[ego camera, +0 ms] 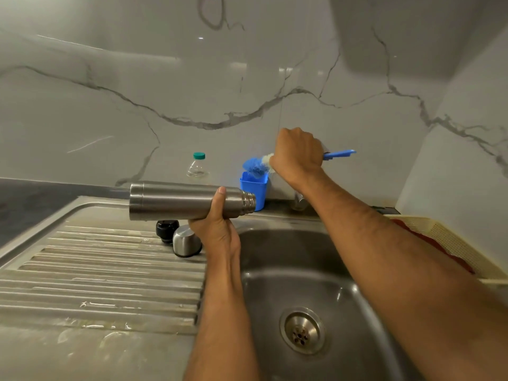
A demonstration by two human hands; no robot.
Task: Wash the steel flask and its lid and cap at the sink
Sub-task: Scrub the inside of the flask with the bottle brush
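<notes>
While left hand (217, 226) grips flask (187, 200) sideways at centre, mouth toward brush (258, 165), right hand (298, 155) fists brush handle for scrubbing.

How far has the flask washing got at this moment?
Done: the steel flask is open; its black plastic lid and rounded steel cap sit on the ribbed steel drainboard. In hand: the left hand holds the flask sideways, and the right hand grips a blue bottle brush above the blue plastic cup. Left: scrubbing and rinsing all three; no water visible.
</notes>
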